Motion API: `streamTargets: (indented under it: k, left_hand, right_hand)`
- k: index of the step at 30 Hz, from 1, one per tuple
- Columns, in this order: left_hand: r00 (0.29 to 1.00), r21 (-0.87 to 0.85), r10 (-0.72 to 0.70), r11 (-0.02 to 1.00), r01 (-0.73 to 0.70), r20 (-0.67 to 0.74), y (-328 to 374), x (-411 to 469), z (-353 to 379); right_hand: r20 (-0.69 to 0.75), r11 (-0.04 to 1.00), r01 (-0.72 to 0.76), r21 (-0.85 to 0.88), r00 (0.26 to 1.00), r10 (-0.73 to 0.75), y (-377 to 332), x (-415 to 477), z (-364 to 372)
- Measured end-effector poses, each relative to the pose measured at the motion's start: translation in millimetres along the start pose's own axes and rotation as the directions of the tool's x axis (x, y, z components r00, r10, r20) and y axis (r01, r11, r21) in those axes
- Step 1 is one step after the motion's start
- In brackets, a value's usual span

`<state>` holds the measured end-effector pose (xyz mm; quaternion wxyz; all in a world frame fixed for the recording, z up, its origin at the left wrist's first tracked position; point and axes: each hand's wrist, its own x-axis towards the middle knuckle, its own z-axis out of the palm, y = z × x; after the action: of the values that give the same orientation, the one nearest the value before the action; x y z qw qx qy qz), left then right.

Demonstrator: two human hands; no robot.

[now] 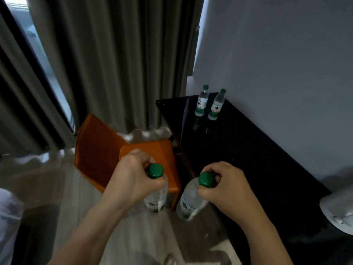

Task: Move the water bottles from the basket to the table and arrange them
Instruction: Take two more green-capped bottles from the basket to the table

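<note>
Left hand (131, 175) curls round the left bottle (156, 196) neck, bottle hanging over the floor. Right bottle (191, 199) hangs tilted from the right hand (227, 186), same neck grip, probably for upright set-down. On the table (248, 159), far-left bottle (202, 101) and far-right bottle (216, 105) stand paired by the wall. Basket not visible.
</note>
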<state>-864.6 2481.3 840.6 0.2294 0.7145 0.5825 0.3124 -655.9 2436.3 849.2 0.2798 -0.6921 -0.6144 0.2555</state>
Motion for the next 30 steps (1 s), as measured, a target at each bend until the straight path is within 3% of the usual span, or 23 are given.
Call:
streamTargets:
  k: [7,17,22,30]
  left_hand:
    - [0.996,0.014,-0.026,1.000,0.025,0.090,-12.2,93.8,25.3]
    - [0.996,0.025,0.039,0.999,-0.042,0.085,-9.9,217.9,58.6]
    - [0.988,-0.002,0.044,0.999,-0.044,0.146,-17.8,269.5,77.5]
    - [0.947,-0.062,0.172,0.985,-0.161,0.270,-32.6,367.0,108.0]
  right_hand:
    - [0.019,1.000,-0.024,-0.004,1.000,0.024,14.3,95.3,-0.3]
    - [-0.035,1.000,-0.005,0.003,0.999,0.005,34.3,217.2,-23.4]
    - [-0.054,0.999,-0.052,-0.014,0.997,0.052,45.2,260.7,-27.1]
    - [-0.055,0.984,-0.176,-0.009,0.983,0.176,57.4,321.6,-25.3]
